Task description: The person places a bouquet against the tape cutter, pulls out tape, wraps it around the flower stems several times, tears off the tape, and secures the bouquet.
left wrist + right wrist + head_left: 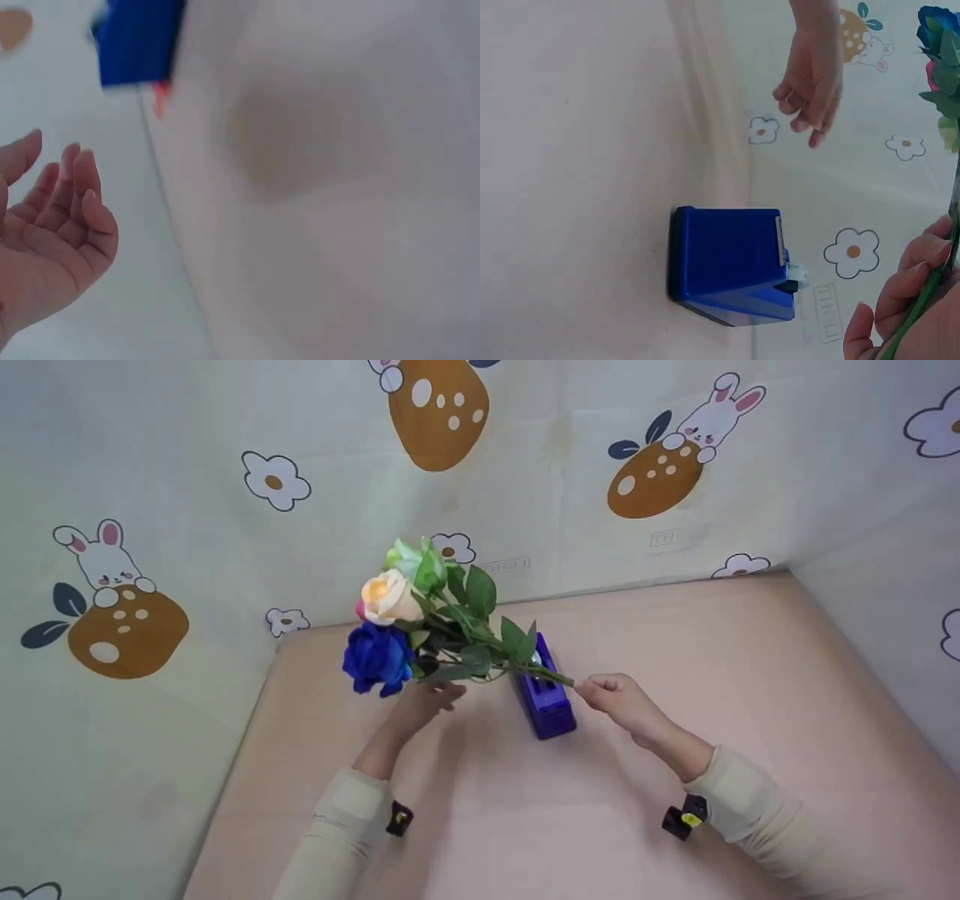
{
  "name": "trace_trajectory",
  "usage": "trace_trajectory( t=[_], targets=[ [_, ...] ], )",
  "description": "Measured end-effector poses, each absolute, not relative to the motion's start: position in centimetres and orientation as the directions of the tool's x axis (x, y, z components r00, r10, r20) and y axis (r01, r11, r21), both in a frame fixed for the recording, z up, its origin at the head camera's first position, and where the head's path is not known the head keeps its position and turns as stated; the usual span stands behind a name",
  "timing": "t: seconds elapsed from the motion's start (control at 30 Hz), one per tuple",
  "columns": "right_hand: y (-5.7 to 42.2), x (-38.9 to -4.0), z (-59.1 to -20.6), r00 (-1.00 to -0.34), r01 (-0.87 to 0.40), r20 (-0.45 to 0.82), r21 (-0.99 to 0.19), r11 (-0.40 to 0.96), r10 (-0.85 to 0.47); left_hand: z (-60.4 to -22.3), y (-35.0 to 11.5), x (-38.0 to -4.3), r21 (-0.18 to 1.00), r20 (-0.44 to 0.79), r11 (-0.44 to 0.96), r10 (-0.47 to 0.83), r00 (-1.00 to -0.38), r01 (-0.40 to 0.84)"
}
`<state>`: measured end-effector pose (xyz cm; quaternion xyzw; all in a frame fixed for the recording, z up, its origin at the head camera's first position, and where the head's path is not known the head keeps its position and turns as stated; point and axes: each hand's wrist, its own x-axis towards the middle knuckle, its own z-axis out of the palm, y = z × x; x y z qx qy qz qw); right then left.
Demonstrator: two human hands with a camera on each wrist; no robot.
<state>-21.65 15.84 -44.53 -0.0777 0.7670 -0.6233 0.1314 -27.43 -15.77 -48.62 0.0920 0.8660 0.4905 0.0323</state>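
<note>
My right hand [626,709] pinches the stem ends of a bunch of roses [480,637], held sideways with the blooms to the left. A blue rose [377,658], a cream rose [390,597] and a pale green rose [405,559] show, with a bit of pink behind. Below the blooms is my left hand [424,706], fingers loosely bent and holding nothing; the left wrist view shows its palm [45,255] apart from the blurred blue petals [139,45]. Beneath the stems stands a blue tape dispenser [551,716], its tape roll [798,276] partly visible in the right wrist view.
A pale pink tabletop [600,825] lies under everything. Behind and beside it hangs a light cloth [555,495] printed with rabbits, brown fruit and flowers. Each sleeve has a small black camera [684,817] at the wrist.
</note>
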Motion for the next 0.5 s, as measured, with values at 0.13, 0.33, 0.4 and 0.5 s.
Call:
trace_trajectory(
  t=[0.13,0.33,0.4,0.5],
  targets=[
    [14.7,-21.1,-44.3,-0.971,0.022,-0.063,-0.984,0.177,-0.229,-44.1,-9.1,-23.1,0.828,0.069,0.52,0.278,-0.958,0.211],
    [13.2,-19.9,-44.2,-0.983,-0.003,-0.017,-0.994,0.108,-0.185,-42.2,-3.3,-19.7,0.766,0.326,0.506,0.228,-0.918,0.397],
    [12.8,-19.5,-44.2,-0.98,-0.003,-0.013,-0.997,0.079,-0.2,-42.0,-2.4,-19.4,0.796,0.324,0.471,0.2,-0.925,0.381],
    [12.8,-19.2,-44.0,-0.967,0.018,-0.029,-0.999,0.047,-0.253,-41.7,-1.9,-19.3,0.824,0.314,0.44,0.172,-0.934,0.358]
  ],
)
